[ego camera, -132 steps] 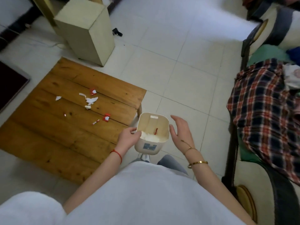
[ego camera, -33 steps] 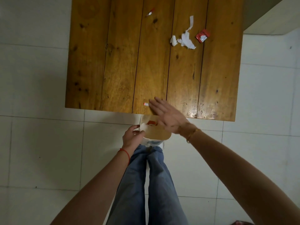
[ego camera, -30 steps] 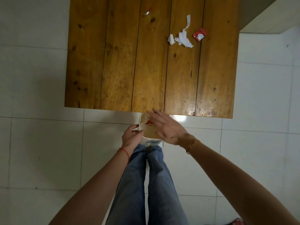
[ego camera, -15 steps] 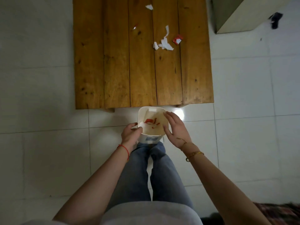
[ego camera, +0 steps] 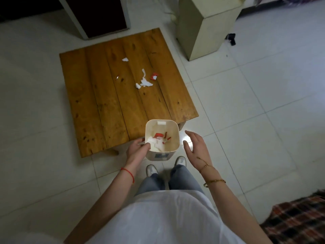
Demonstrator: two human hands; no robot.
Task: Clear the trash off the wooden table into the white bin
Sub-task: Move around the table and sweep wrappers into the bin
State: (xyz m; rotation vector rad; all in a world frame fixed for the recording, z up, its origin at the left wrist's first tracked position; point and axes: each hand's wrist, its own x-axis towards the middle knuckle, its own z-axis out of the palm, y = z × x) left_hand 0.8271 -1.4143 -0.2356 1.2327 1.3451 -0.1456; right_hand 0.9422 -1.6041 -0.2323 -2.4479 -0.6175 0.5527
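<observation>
Progress update: the near half of the table (ego camera: 98, 103) is bare now, and the two red bits that sat by the front edge a few seconds back are inside the white bin (ego camera: 162, 156), lying on some white paper with a red wrapper. About a second ago the right hand (ego camera: 195, 147) was flat on the table edge sweeping stuff in; now it's pulled off, fingers spread wide and holding nothing, hovering just at 3 o'clock of the bin. Left hand (ego camera: 138, 149) is still gripping the bin's rim at about 8 o'clock, keeping it up against the table's front edge.

What's left: torn white paper (ego camera: 145, 82) mid-table, a red wrapper (ego camera: 154, 76) just at its 2 o'clock, a white scrap (ego camera: 125, 59) further back at 11, and a tiny bit (ego camera: 117, 78) at 9. So I'd say roughly halfway. Next sweep probably needs a longer reach.
</observation>
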